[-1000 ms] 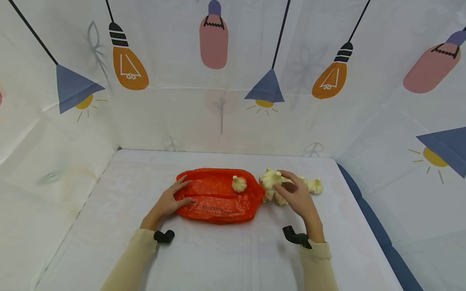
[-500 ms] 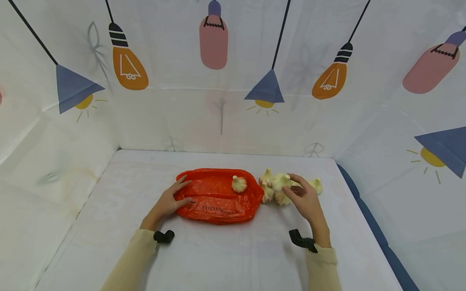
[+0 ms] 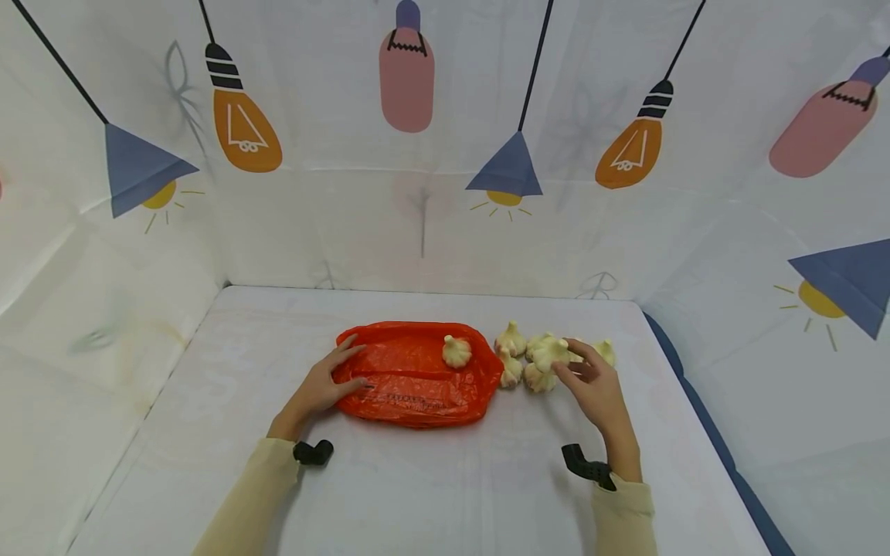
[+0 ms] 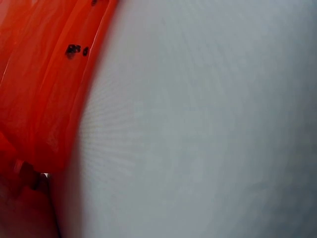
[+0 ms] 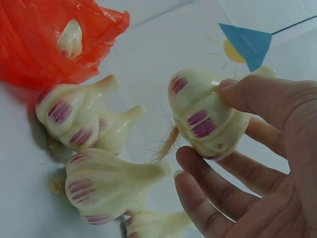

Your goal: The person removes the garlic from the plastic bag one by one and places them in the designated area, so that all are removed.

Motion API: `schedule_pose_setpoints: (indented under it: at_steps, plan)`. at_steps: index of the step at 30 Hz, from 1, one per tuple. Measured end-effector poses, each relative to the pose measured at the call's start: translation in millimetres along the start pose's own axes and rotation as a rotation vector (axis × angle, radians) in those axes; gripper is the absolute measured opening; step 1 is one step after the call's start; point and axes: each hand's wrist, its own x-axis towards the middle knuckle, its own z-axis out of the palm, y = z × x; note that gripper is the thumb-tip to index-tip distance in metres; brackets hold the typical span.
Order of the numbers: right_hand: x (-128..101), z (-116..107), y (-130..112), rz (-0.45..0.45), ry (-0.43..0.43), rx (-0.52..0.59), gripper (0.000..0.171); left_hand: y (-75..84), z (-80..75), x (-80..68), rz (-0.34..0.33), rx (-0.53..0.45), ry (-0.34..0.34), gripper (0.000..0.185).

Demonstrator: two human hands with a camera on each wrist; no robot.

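A pale garlic bulb (image 5: 205,114) with purple streaks is pinched between the thumb and fingers of my right hand (image 3: 603,392), raised over other bulbs. Below it in the head view are more garlic bulbs (image 3: 511,372), gathered at the right end of a red plastic bag (image 3: 410,401). One garlic bulb (image 3: 456,352) lies on the red plastic toward the bag's right side. My left hand (image 3: 323,382) rests on the bag's left end with fingers and thumb spread. In the left wrist view only a dim part of that hand shows beside the red plastic.
The white tabletop (image 3: 417,486) stretches in front of the bag. A white cloth (image 3: 424,216) printed with lamps and bulbs rises at the back and sides. Another garlic bulb (image 3: 605,352) lies behind my right hand, partly covered.
My right hand has moved right and slightly toward me, carrying the garlic bulb away from the bag's edge and uncovering bulbs behind it. The left hand and the bag have stayed put.
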Motion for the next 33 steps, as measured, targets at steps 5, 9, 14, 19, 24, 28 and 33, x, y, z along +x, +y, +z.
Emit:
schedule_pose_setpoints:
  at_steps: [5, 9, 14, 19, 24, 28, 33]
  plan:
    - [-1, -2, 4, 0.010, 0.011, -0.009, 0.048, 0.8, -0.4, -0.3, -0.005, 0.001, 0.004, 0.071]
    - [-3, -4, 7, 0.020, 0.016, 0.006, 0.049, 0.9, -0.8, -0.2, -0.006, 0.012, 0.005, 0.071]
    - [-5, -7, 14, 0.047, 0.025, 0.010, 0.051, 1.1, -0.5, 0.0, -0.011, 0.003, 0.002, 0.071]
    - [-6, -9, 23, 0.078, 0.033, 0.012, 0.053, 0.5, -0.4, 0.3, -0.007, 0.005, 0.000, 0.072]
    - [-9, -11, 27, 0.099, 0.028, 0.007, 0.052, 0.0, -0.7, 0.5, -0.004, 0.011, -0.001, 0.071]
    - [-12, -14, 27, 0.127, 0.027, -0.003, 0.053, 0.9, -0.3, 0.2, -0.013, 0.008, -0.003, 0.072]
    - [-14, -17, 32, 0.149, 0.033, -0.019, 0.055, 1.6, 0.0, 0.0, -0.021, 0.000, -0.005, 0.072]
